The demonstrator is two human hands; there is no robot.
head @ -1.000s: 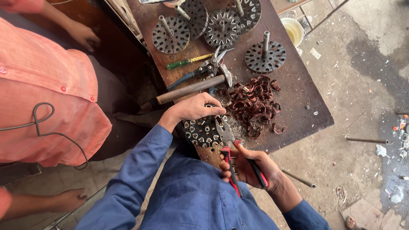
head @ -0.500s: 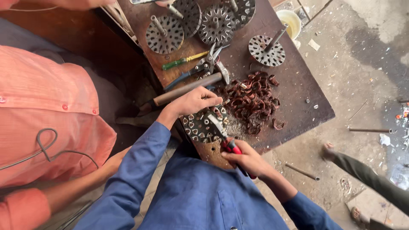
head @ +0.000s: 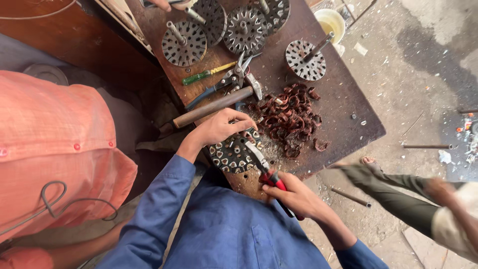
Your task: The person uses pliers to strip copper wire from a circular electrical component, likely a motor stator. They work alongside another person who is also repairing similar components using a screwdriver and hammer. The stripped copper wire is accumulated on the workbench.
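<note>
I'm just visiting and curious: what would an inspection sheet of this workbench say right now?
Surface: worn brown wooden table, dusty and scattered with bits.
Job's things: slotted metal disc at the near edge; red-handled pliers with the tips on it.
Clutter: heap of copper wire coils, four more slotted discs on shafts, hammer, green screwdriver, second pliers, yellow cup.
Hands: left hand steadies the disc; right hand grips the pliers.
Cables: a thin wire loop on the orange shirt of a person alongside.
Surroundings: littered concrete floor, metal rods, a passer-by's leg.
</note>
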